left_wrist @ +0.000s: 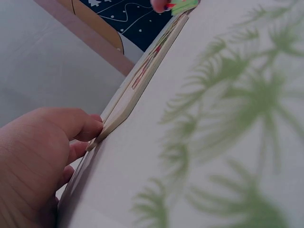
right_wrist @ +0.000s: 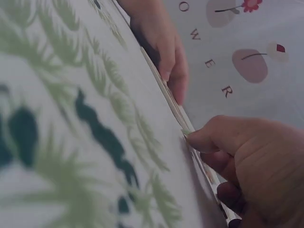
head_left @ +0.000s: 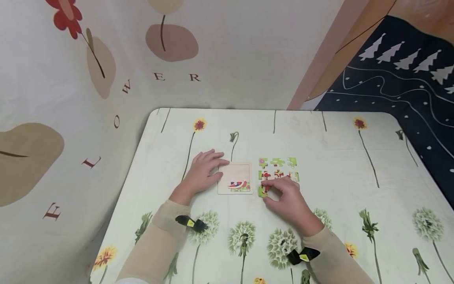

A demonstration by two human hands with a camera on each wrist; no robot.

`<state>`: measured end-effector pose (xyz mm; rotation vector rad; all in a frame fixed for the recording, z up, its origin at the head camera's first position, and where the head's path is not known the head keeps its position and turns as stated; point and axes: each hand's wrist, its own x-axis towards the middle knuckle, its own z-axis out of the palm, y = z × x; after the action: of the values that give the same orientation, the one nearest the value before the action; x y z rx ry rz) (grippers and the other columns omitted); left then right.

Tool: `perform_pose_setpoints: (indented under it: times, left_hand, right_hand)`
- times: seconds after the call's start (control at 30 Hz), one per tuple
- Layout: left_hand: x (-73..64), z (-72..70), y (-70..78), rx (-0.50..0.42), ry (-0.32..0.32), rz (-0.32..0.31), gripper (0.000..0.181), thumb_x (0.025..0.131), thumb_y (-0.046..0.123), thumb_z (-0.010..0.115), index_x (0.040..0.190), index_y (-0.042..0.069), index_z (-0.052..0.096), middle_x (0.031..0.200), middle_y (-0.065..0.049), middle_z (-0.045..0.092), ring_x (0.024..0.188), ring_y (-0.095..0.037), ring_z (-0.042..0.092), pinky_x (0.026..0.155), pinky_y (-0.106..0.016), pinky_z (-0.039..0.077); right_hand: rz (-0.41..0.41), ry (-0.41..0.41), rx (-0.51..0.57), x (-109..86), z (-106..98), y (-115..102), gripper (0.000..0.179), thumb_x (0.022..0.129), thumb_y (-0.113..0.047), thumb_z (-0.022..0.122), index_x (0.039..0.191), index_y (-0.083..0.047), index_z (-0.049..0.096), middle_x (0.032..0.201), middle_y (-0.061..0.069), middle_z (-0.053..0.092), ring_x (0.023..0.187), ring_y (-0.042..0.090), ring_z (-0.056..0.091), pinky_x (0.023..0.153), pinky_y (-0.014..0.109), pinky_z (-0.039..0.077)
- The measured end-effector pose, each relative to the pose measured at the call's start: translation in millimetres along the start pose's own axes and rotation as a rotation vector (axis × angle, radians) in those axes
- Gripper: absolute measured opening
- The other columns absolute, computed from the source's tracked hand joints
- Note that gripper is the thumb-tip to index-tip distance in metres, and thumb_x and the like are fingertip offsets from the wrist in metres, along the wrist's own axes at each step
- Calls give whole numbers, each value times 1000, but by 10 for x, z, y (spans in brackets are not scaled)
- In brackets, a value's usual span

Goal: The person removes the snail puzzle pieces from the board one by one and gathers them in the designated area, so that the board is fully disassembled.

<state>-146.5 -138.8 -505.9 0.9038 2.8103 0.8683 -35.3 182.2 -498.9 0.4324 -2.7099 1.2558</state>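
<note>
A square wooden puzzle tray lies on the table, with several joined colourful pieces along its lower right inside. My left hand rests at the tray's left side, index fingertip at the upper left corner and thumb on the left edge, fingers mostly extended. Right of the tray, my right hand pinches a green and red puzzle piece between thumb and index finger, low over the table. In the right wrist view the thumb tip covers most of that piece.
Loose puzzle pieces lie in rows right of the tray; the right hand hides part of the lower ones. The table has a flower-print cover. A printed cloth wall stands behind it and along the left.
</note>
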Motion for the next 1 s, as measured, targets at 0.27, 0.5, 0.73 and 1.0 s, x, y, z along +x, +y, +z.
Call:
perform_pose_setpoints:
  times: [0.27,0.5,0.73,1.0]
  left_hand:
    - [-15,-5,-1,-2,1,2,39,103,28,66,141,22,71,162,-4,50,158,-33,29,128,-60,9]
    - [-14,-18,12,-3,10,14,39,101,26,68,140,20,72,161,-6,51,157,-36,30,127,-63,11]
    - [0,-12,16,-4,1,7,39,102,27,67,141,22,71,162,-4,50,158,-33,29,128,-60,9]
    - [5,-6,4,-2,-4,0,39,103,28,66,141,22,71,163,-3,50,159,-32,28,129,-59,9]
  right_hand:
    - [2,-1,-48,-24,-36,45,44,78,-8,92,120,-15,82,108,-6,74,106,24,57,96,52,32]
    - [8,0,-76,-19,-20,56,47,79,-9,91,125,-14,81,108,-1,71,106,26,55,91,48,31]
    - [13,10,-71,-15,-16,48,52,79,-9,92,129,-13,77,120,3,71,113,30,55,95,51,33]
    - [-7,-6,-69,87,108,-100,48,81,-16,92,127,-14,78,117,2,67,109,26,51,97,53,31]
